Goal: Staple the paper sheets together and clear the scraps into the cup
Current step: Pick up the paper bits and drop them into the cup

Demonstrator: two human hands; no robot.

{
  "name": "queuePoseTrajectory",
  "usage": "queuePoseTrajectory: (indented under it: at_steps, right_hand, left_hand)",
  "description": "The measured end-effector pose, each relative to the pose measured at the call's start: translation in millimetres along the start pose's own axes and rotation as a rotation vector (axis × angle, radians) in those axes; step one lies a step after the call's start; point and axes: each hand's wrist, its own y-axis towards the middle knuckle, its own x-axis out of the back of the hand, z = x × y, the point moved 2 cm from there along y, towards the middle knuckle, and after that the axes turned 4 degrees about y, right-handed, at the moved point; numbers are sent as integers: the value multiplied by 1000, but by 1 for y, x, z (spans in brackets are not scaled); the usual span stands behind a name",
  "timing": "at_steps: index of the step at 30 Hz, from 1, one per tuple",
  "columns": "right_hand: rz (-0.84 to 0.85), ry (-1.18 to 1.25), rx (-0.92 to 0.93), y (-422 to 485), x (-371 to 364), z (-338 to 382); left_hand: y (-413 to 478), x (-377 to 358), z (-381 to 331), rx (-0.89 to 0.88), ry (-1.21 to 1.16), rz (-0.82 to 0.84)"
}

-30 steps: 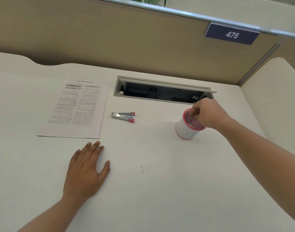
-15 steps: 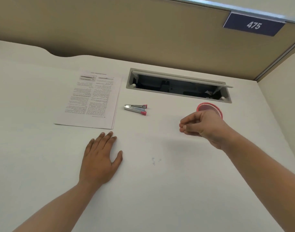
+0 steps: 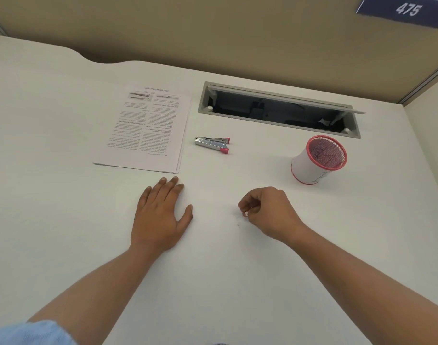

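A stack of printed paper sheets [image 3: 150,130] lies on the white desk [image 3: 63,220], far left of centre. To its right rests a small silver stapler with pink tips [image 3: 212,144]. A white cup with a red mesh inside and red rim [image 3: 317,160] stands at the right. My left hand [image 3: 160,215] lies flat on the desk, fingers apart, just below the sheets. My right hand [image 3: 267,211] is curled, its fingertips pinched together over tiny paper scraps [image 3: 239,221]; a white speck shows at the fingertips.
A grey cable slot with its lid open [image 3: 280,110] is sunk in the desk behind the stapler and cup. A tan partition wall [image 3: 213,28] with a blue "475" plate [image 3: 407,9] closes the back; a second desk section lies at the right.
My right hand left the cup and came down and left to the scraps on the desk. My left hand stayed flat. The camera tilted down.
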Motion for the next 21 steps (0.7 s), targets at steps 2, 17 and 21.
queuePoseTrajectory:
  at_steps: [2, 17, 21]
  right_hand:
    - [-26, 36, 0, -1, 1, -2]
    - [-85, -334, -148, -19, 10, -35]
    - [-30, -381, -124, -23, -17, -28]
  left_hand:
    - [0, 0, 0, 3, -1, 1]
    - [0, -2, 2, 5, -5, -6]
    - [-1, -2, 1, 2, -9, -14]
